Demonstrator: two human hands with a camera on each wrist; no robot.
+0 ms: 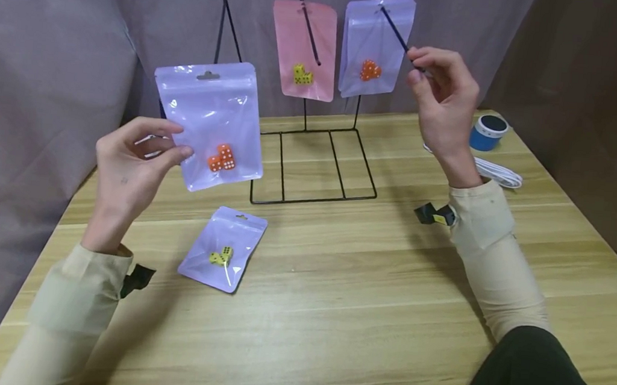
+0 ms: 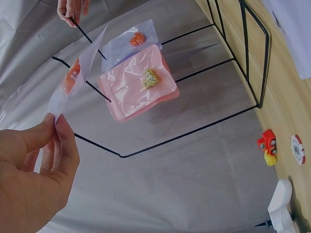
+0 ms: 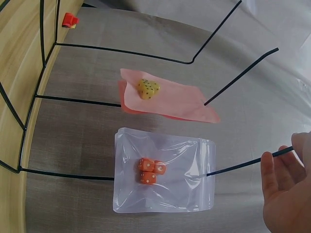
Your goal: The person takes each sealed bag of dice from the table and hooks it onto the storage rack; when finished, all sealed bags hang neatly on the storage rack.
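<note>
Pouch [image 1: 222,249] on table [image 1: 366,294] before rack [image 1: 311,162]

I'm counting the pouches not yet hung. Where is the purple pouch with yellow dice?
In the head view the purple pouch with yellow dice lies flat on the wooden table, front left, just before the black wire rack and below the left hand.

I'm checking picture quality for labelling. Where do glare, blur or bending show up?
Head view: soft even light, glare streaks on the held purple bag, faint arm shadows on the table. Left wrist view: left hand close and soft. Right wrist view: rack wires bend.
</note>
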